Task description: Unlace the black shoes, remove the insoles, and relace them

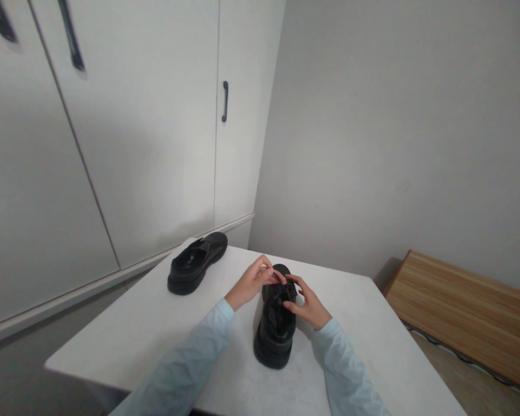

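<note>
A black shoe [275, 345] stands upright on the white table [342, 358], its heel towards me and its opening facing up. My left hand [255, 281] is over the left side of the shoe's front, with fingers bent and drawn together near the strap; whether anything thin is between them is hidden. On the right side, my right hand [308, 305] has its thumb at the opening and its index finger over the top, gripping the raised black flap of the upper. Another black shoe [195, 263] with a strap across its top rests at the table's far left, apart from both hands.
White cabinet doors [156, 127] with dark handles [225, 101] rise behind the table on the left. A grey wall [394, 144] is behind and to the right. Beyond the table's right edge sits a low wooden surface [468, 312], with a dark cable [463, 359] along its near edge.
</note>
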The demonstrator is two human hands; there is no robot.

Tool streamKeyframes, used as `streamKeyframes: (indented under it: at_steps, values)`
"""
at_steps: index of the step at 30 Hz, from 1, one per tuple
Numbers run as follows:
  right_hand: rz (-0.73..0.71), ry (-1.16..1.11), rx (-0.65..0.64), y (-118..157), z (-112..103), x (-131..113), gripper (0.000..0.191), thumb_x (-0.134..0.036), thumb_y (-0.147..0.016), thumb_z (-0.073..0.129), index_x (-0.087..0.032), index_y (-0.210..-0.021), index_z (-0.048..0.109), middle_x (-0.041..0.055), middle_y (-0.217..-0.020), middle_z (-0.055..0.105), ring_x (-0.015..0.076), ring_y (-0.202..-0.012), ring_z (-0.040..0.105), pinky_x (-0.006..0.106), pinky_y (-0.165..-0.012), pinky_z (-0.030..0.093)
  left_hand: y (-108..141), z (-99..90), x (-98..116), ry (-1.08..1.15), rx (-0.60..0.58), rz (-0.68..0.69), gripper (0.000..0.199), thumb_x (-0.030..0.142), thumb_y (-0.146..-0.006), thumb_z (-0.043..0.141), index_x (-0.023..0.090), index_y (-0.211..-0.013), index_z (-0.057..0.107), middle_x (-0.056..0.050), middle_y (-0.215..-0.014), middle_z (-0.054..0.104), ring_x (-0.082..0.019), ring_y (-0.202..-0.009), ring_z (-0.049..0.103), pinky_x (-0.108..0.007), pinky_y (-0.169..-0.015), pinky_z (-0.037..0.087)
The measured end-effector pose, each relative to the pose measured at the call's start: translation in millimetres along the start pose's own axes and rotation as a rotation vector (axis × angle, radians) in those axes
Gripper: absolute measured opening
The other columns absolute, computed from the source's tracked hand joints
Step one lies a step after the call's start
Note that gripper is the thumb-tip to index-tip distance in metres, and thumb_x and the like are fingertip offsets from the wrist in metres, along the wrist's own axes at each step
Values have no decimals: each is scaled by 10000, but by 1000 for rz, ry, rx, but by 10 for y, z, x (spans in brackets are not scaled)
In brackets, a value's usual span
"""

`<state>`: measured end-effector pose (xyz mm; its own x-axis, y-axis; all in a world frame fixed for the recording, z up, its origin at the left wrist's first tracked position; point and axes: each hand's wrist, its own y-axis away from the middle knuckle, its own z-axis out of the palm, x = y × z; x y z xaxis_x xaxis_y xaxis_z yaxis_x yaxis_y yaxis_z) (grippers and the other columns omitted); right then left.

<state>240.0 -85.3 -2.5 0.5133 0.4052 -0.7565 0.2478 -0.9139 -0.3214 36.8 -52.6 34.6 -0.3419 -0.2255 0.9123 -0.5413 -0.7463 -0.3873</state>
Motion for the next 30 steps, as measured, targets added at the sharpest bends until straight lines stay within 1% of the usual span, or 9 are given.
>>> streamKeyframes:
  at_steps: [5, 8, 13, 18, 22, 25, 30]
  values:
    - [4, 1, -4, -1, -2, -9, 605, -307, -682, 652, -205, -1243, 448, 119, -1298, 504, 287, -1198, 463, 468, -954, 381, -17, -50, -10, 208, 29, -50, 227, 359, -850, 522, 199, -815, 366, 0, -741, 643, -110, -635, 608, -335, -720, 519]
    - [1, 9, -4, -3, -5, -12, 602, -298, -678, 653, -212, -1239, 454, 113, -1291, 511, 286, -1187, 471, 472, -950, 383, -14, -99, -5, 260, 7, -115, 219, 350, -837, 532, 193, -813, 380, 1, -735, 632, -94, -560, 573, -337, -644, 544]
    - [-3, 15, -3, -1, -8, -14, 599, -302, -683, 647, -210, -1245, 461, 112, -1292, 513, 287, -1195, 466, 465, -944, 391, 9, -161, 4, 179, -122, -257, 212, 351, -837, 534, 181, -837, 407, -15, -726, 632, -112, -538, 601, -273, -537, 535]
    - [-19, 12, 7, 4, -6, -12, 594, -285, -684, 648, -225, -1245, 461, 104, -1278, 525, 285, -1191, 473, 470, -944, 391, 32, -183, -1, 106, -229, -364, 230, 359, -814, 571, 161, -823, 452, -25, -711, 633, -99, -512, 584, -239, -506, 521]
    - [-18, 17, 2, 2, -7, -7, 590, -283, -689, 642, -224, -1246, 456, 110, -1280, 522, 283, -1193, 472, 474, -944, 391, 38, -207, -4, 84, -277, -419, 271, 400, -796, 596, 160, -819, 472, -11, -671, 618, -88, -491, 569, -220, -488, 511]
    - [-25, 20, 5, -1, -4, -1, 592, -282, -686, 642, -230, -1246, 456, 106, -1274, 527, 283, -1189, 475, 476, -944, 391, 37, -235, -7, 65, -312, -454, 273, 400, -789, 606, 155, -817, 490, -1, -651, 599, -84, -479, 566, -194, -456, 488]
    - [-20, 16, 0, 3, -8, -5, 608, -295, -689, 649, -227, -1255, 439, 113, -1276, 523, 282, -1193, 473, 478, -948, 384, 31, -280, -14, 33, -366, -510, 298, 411, -763, 640, 149, -807, 505, 13, -643, 571, -76, -443, 548, -189, -427, 462]
